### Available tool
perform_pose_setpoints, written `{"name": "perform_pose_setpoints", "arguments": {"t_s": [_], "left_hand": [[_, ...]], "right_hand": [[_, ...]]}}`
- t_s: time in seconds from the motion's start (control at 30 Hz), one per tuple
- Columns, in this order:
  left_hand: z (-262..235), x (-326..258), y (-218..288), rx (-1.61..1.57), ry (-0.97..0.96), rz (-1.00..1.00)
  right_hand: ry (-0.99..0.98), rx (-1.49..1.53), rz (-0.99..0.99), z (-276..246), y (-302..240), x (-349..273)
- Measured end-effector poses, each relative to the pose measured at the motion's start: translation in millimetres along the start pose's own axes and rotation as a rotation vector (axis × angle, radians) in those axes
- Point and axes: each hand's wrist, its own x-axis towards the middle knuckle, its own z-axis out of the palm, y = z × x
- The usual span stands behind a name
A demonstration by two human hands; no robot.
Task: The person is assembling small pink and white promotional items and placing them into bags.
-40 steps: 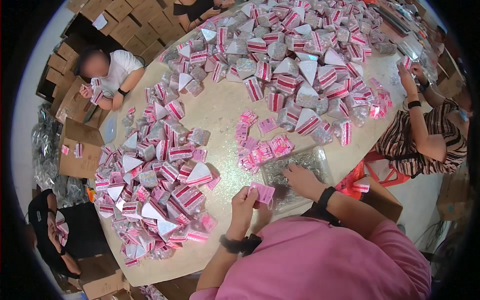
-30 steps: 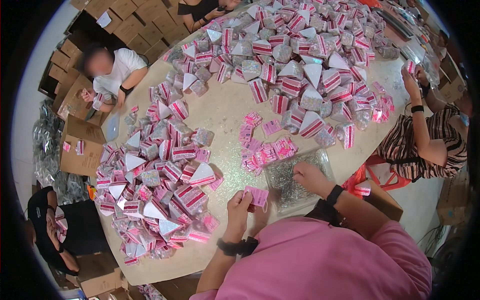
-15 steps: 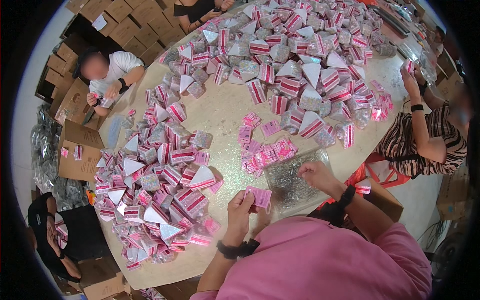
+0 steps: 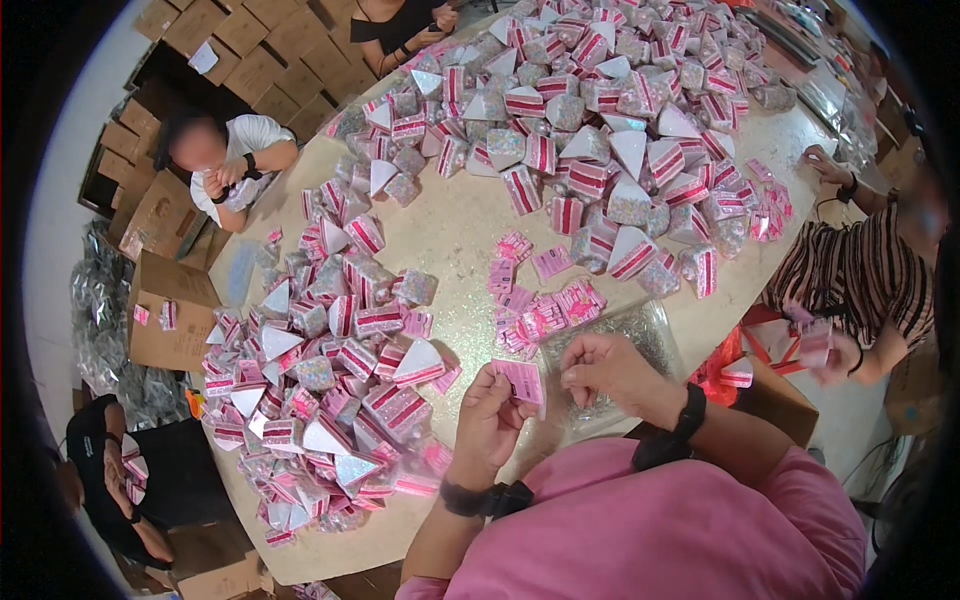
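Note:
My left hand (image 4: 490, 415) pinches a pink printed card (image 4: 521, 380) between thumb and fingers, held up over the near table edge. A short distance to its right is my right hand (image 4: 612, 372), its fingertips pressed together; whatever sits between them is too small to make out. Beneath the right hand lies a clear shallow tray (image 4: 672, 352) full of small thin silvery pieces. A heap of pink cards (image 4: 560, 312) rests just beyond the tray.
Cake-slice-shaped items in clear wrap form a left pile (image 4: 350, 345) and a larger far pile (image 4: 600, 130) on the cream table (image 4: 440, 260). Several people sit around it. An open carton (image 4: 770, 400) stands at my right, and stacked cartons (image 4: 270, 60) at the back.
My right hand has moved left from above the tray toward the card. The left hand still holds the card, now tilted. The person at right has lowered a hand with a pink item.

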Motion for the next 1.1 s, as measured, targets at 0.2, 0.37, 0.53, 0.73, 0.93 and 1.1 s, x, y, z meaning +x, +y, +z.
{"name": "perform_pose_setpoints", "arguments": {"t_s": [0.2, 0.37, 0.53, 0.73, 0.93, 1.1], "left_hand": [[0, 0, -4, -0.042, 0.0, 0.012], [0, -2, -6, -0.043, 0.029, 0.015], [-3, 0, -10, -0.056, 0.008, 0.009], [1, -1, -8, -0.056, 0.044, -0.004], [-4, 1, -13, 0.068, 0.027, -0.014], [-8, 0, -14, 0.079, 0.056, -0.019]], "right_hand": [[-0.031, 0.124, 0.015, 10, 5, 0], [-0.024, 0.12, 0.023, 5, 8, -1], [-0.046, 0.184, 0.036, 7, 10, -1], [-0.068, 0.222, 0.045, 5, 12, 1], [-0.095, 0.194, 0.042, 11, 8, 0], [-0.127, 0.438, 0.066, 10, 3, 1]]}}
